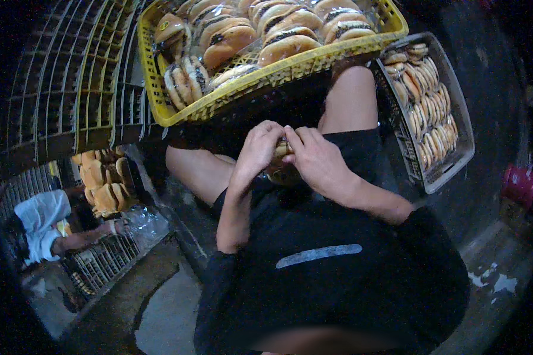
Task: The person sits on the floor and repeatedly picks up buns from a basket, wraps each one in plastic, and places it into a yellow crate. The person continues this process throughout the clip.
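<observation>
Between my two hands, above my lap, is a filled bun (282, 149), mostly covered by my fingers. My left hand (263, 141) grips it from the left side. My right hand (313, 151) holds it from the right, and the fingertips of both hands meet at its top. Whether this bun has a plastic wrapper cannot be made out. Just beyond my knees stands a yellow plastic crate (275, 69) with rows of dark-filled buns (288, 46), many in clear plastic wrapping.
A grey crate (468, 133) of stacked filled buns stands at my right. Metal racks (77, 80) rise at the upper left. At the left, another person (44, 222) reaches over a slatted surface with buns (104, 182) and clear plastic (146, 224). A pink container (520, 184) is far right.
</observation>
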### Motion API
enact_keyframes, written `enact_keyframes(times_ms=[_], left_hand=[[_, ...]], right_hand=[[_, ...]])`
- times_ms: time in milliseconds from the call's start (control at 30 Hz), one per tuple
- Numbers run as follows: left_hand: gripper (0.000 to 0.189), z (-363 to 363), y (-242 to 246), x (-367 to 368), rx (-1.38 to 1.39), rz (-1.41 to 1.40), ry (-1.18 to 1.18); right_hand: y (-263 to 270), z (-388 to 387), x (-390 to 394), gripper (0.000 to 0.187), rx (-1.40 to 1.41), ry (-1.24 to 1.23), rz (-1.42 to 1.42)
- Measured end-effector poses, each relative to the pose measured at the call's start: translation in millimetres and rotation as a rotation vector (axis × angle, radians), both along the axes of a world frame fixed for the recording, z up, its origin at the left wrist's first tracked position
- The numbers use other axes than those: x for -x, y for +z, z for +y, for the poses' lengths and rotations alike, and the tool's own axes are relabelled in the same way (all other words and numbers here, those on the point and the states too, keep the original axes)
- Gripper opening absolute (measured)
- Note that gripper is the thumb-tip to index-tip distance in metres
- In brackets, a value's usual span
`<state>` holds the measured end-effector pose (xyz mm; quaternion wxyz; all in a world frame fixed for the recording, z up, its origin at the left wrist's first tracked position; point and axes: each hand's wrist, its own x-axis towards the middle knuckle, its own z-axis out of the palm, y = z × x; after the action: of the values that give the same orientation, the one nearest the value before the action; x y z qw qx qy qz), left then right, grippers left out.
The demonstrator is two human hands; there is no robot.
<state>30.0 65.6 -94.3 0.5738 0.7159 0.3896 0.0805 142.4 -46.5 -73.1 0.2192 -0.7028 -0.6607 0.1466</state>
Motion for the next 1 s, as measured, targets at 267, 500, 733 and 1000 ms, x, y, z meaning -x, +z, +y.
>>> enact_keyframes(times_ms=[267,500,733,1000], left_hand=[[0.023,-24,4,-14,-0.125,-0.387,0.061],[0.02,-62,-10,-68,-0.131,-0.579,0.458],[0.017,-40,-7,-36,-0.283,-0.429,0.519],[0.021,-41,-28,-13,-0.245,-0.417,0.66]], right_hand=[[-3,-5,-38,0.044,0.136,-0.199,0.599],[-75,-31,-120,0.058,-0.23,-0.917,0.563],[-269,-67,-245,0.053,0.571,-0.756,0.7],[-280,-174,-226,0.038,0.876,-0.716,-0.158]])
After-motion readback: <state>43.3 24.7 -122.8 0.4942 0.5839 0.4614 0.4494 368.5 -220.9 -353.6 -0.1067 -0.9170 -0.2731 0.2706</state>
